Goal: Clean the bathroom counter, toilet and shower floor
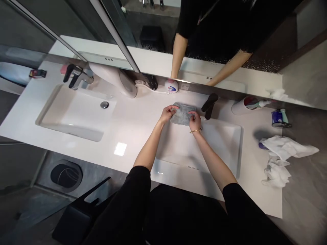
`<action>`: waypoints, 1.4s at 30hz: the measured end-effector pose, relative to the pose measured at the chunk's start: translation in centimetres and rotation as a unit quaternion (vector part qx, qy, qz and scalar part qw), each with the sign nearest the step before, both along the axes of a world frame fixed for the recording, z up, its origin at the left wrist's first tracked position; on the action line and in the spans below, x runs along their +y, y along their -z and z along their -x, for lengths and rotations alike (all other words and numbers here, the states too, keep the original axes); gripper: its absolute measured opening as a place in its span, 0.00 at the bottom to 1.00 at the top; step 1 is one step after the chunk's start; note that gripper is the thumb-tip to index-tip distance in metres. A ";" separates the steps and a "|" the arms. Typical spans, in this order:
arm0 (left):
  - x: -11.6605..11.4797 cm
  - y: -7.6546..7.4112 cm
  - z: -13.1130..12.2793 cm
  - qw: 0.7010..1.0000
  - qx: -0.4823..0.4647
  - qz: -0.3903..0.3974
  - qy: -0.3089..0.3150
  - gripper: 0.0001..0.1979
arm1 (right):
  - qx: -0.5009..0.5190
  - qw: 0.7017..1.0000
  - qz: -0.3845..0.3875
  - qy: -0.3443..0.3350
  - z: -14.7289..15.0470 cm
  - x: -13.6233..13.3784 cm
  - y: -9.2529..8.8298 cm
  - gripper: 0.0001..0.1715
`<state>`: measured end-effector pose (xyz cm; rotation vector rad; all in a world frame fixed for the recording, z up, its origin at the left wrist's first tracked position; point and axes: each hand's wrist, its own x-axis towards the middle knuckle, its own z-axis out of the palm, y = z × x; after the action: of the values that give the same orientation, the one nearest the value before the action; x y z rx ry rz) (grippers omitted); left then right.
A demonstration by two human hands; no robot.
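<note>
A grey folded cloth (pixel 182 115) is stretched between my two hands, over the back left edge of the right sink (pixel 224 149). My left hand (pixel 167 114) pinches its left side near the upper corner. On the cloth's right side, my right hand (pixel 195 120) grips with thumb and fingers; a thin bracelet circles that wrist. Just right of this hand stands a dark faucet (pixel 209 106). Behind the cloth, against the mirror's base, is a white round bottle (pixel 171 86) with a purple and pink label.
At left is a second sink (pixel 71 114) with a chrome-and-black faucet (pixel 78 77). A long-handled brush (pixel 150 87) lies along the back. To the right are a cup with toothbrushes (pixel 246 105), a blue box (pixel 276 117) and crumpled white tissues (pixel 286 148). A black stool (pixel 76 217) stands below.
</note>
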<state>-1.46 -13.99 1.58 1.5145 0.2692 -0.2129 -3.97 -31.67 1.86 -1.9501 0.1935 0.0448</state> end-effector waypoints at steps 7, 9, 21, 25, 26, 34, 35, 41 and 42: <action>-2.6 0.6 -8.7 0.924 -0.079 -0.342 0.151 0.24 | 0.080 0.974 0.206 0.055 -5.6 2.1 -0.5 0.33; -3.4 1.2 -8.0 0.872 -0.097 -0.437 0.200 0.26 | 0.067 0.969 0.233 0.039 -5.8 2.5 -0.1 0.35; -5.0 1.4 -5.8 0.825 -0.152 -0.477 0.261 0.27 | 0.112 0.974 0.193 -0.046 -7.6 1.8 3.4 0.28; -3.7 3.4 -7.7 0.859 -0.127 -0.424 0.255 0.28 | 0.117 0.963 0.219 -0.104 -6.4 0.9 2.9 0.30; -3.6 3.9 -8.2 0.872 -0.119 -0.410 0.239 0.27 | 0.110 0.960 0.227 -0.118 -5.6 0.9 2.6 0.30; -6.9 1.0 -2.7 0.878 -0.211 -0.417 0.100 0.28 | 0.041 0.964 0.249 -0.088 13.1 -6.3 0.6 0.25; -7.3 0.2 -0.1 0.865 -0.222 -0.441 0.086 0.30 | 0.050 0.967 0.248 -0.004 15.8 -9.5 0.4 0.25; -9.2 -0.8 12.8 0.863 -0.078 -0.466 0.177 0.24 | 0.124 0.829 0.369 0.401 24.2 -32.1 -1.3 0.44; -9.8 -0.6 13.5 0.875 -0.057 -0.441 0.192 0.23 | 0.145 0.832 0.362 0.395 24.4 -34.7 -1.3 0.45</action>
<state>-14.96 -23.81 2.15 2.4853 -0.0613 -0.3391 -28.42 -66.39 3.15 -2.4399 1.3775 -0.3248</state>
